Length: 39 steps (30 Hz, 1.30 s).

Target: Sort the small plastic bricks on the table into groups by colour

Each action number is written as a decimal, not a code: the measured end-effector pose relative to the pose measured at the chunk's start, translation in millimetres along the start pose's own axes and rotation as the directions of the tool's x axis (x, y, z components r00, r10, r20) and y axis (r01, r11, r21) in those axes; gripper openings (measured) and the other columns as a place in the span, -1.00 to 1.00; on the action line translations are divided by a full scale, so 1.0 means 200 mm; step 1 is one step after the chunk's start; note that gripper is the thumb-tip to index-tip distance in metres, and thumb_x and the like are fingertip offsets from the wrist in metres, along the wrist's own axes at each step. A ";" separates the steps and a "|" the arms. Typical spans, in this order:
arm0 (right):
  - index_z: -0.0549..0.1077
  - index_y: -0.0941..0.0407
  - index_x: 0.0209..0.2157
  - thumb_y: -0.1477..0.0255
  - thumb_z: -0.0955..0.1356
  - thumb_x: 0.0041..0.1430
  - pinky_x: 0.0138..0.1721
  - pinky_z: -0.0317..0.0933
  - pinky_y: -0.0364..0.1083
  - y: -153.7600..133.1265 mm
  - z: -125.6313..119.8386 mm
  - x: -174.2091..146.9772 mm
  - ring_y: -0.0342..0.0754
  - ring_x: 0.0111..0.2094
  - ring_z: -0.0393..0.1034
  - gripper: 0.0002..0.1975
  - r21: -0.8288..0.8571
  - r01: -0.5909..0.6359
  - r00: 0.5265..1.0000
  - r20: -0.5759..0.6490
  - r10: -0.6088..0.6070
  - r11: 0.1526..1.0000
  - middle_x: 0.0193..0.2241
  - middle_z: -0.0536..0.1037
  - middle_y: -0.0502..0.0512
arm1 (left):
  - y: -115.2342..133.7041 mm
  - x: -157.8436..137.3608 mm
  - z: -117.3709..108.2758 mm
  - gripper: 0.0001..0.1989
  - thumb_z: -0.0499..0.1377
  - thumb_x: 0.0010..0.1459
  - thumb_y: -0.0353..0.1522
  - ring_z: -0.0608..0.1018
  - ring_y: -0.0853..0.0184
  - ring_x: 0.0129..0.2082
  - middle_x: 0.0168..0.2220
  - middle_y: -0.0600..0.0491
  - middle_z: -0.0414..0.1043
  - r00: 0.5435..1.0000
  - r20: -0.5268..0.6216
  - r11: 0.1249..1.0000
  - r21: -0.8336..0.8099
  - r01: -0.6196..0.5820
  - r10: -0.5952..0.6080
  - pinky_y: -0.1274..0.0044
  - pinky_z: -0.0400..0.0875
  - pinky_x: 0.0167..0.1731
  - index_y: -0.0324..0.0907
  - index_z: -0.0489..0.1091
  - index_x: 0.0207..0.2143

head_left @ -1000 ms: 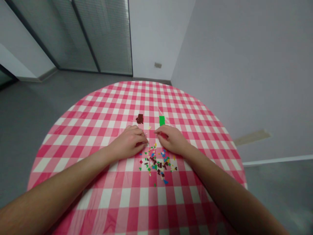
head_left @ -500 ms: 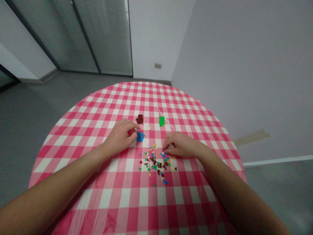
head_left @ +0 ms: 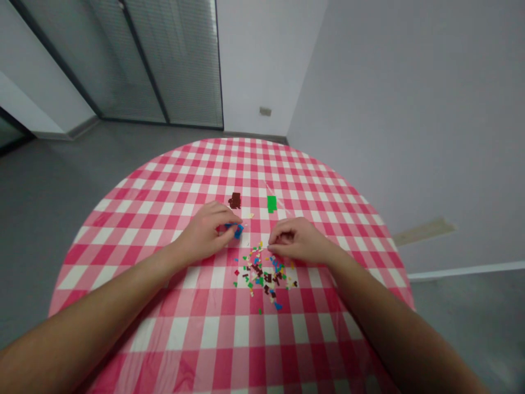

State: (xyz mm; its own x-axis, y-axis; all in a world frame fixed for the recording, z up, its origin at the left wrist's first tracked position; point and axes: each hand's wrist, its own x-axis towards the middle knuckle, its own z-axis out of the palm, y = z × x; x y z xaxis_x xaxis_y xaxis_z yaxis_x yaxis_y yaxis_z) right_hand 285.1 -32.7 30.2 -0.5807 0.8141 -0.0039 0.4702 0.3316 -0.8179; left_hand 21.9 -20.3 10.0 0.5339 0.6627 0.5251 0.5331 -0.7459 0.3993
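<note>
My left hand has its thumb and fingers closed round a small cluster of blue toy bricks, partly covered by the fingers. Just above the far right side of a loose pile of small toy bricks, my right hand is pinched; whatever lies between its fingertips is too small to make out. The pile mixes brown, green, blue, yellow and white pieces. Beyond my left hand lies a brown brick block, and a green brick block lies beyond my right hand.
A round table with a red and white checked cloth carries everything. Stray pieces lie round the pile, among them a red one and a green one. A wall rises close on the right; glass panels stand behind.
My left fingers have moved right and closed over the blue bricks, which they were beside before. My right hand has lifted from the pile's edge and shifted slightly left and away from me.
</note>
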 end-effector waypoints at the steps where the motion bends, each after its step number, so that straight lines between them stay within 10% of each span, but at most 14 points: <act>1: 0.56 0.12 -0.45 0.38 0.46 0.05 -0.52 0.17 -0.17 0.00 0.03 0.01 -0.19 -0.55 0.30 -0.90 0.054 -0.008 0.996 -0.090 0.013 0.999 -0.54 0.52 0.00 | 0.02 0.00 0.00 -0.88 0.16 0.25 -0.43 0.53 0.26 -0.24 -0.28 0.03 0.57 0.998 0.012 0.998 -0.023 -0.055 0.055 0.37 0.39 -0.17 -0.14 0.50 -0.21; 6: 0.58 0.13 -0.44 0.27 0.48 0.02 -0.51 0.17 -0.16 -0.01 0.16 0.04 -0.18 -0.55 0.30 -0.80 0.230 -0.056 0.962 -0.249 0.114 0.972 -0.55 0.53 0.03 | 0.12 0.00 0.02 -0.93 0.16 0.32 -0.41 0.55 0.32 -0.26 -0.26 0.04 0.59 0.979 -0.005 0.972 -0.116 -0.205 0.206 0.42 0.37 -0.19 -0.16 0.45 -0.25; 18: 0.64 0.12 -0.37 0.31 0.47 0.07 -0.47 0.22 -0.14 -0.02 0.20 0.04 -0.14 -0.50 0.36 -0.83 0.267 -0.024 0.966 -0.240 0.091 0.963 -0.47 0.61 0.08 | 0.13 -0.01 0.03 -0.92 0.18 0.26 -0.40 0.56 0.32 -0.30 -0.34 0.06 0.59 1.000 -0.010 0.971 -0.238 0.012 -0.015 0.43 0.44 -0.22 -0.13 0.45 -0.32; 39: 0.61 0.11 -0.33 0.41 0.35 0.30 -0.38 0.07 -0.12 -0.05 0.34 0.05 -0.07 -0.33 0.36 -0.82 -0.503 0.243 0.968 0.071 -0.241 0.829 -0.42 0.55 0.08 | -0.15 0.00 -0.15 -0.89 0.17 0.04 -0.37 0.53 0.34 -0.48 -0.49 0.10 0.53 0.840 0.406 0.915 -0.024 0.402 -0.359 0.56 0.29 -0.45 -0.16 0.44 -0.51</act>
State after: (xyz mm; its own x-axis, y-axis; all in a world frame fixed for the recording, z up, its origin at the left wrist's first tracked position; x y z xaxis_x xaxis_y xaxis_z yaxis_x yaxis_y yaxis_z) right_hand 229.1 -59.9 -1.1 -0.7226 0.6742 0.1525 0.5829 0.7129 -0.3899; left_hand -13.1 -0.3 20.0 0.5241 0.8516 -0.0073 0.6867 -0.4175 0.5951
